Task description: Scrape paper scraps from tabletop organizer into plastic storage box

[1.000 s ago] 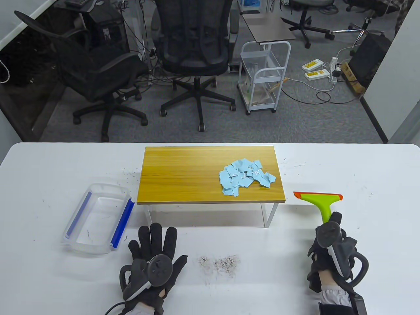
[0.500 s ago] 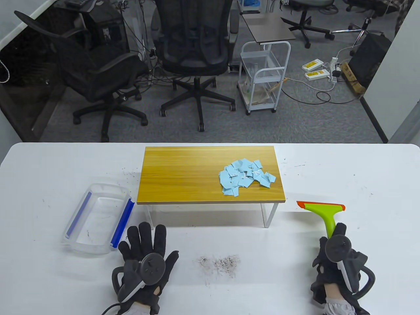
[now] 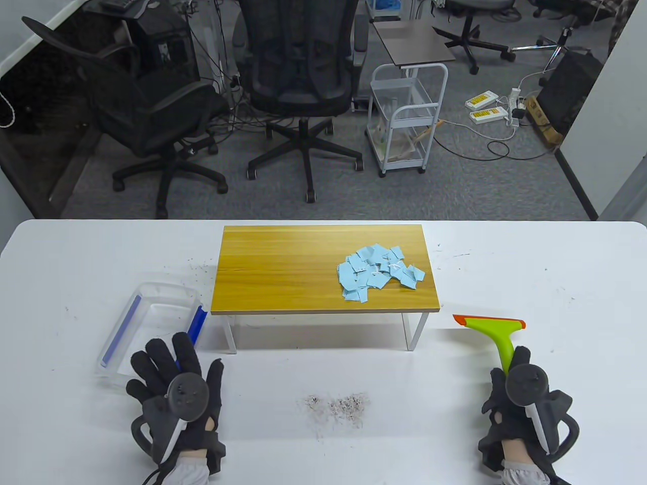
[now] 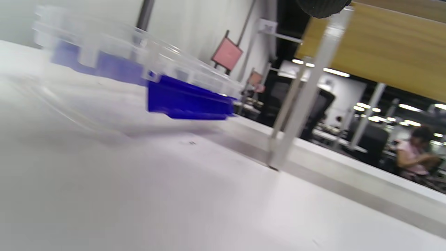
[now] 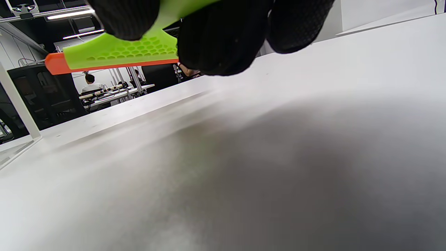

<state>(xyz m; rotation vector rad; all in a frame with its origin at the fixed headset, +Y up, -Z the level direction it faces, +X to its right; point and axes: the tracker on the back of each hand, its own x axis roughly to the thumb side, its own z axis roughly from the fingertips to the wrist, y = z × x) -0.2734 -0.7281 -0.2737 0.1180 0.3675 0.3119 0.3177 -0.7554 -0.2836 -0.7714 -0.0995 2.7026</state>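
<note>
Table view shows the white table point(image 3: 505, 252) carrying everything, and its bare spread is the first hazard: any scrap that misses the box lands on it and has to be chased. Next in size, the wooden tabletop organizer point(image 3: 323, 270) stands on thin white legs, raised above the table, so scraps pushed off its edge fall freely and could flutter wide. The clear plastic storage box point(image 3: 146, 333) with blue side latches sits on the table just beside the organizer's left front corner, lower than the wooden top and not under its edge; unless it is brought under the edge, the drop would likely miss. The left hand point(image 3: 174, 389) reaches over the box's near right corner with fingers spread and straight, gripping nothing; whether it touches the rim I cannot tell. The right hand point(image 3: 523, 404) is clamped round the handle of the green scraper point(image 3: 493, 326), its orange blade lifted off the table, well apart from the pile. The blue paper scraps point(image 3: 376, 273) lie heaped on the organizer's right half, far from the box, so a long sweep could shed pieces off the front or back edge. A fast stroke might also scatter the light pieces.
</note>
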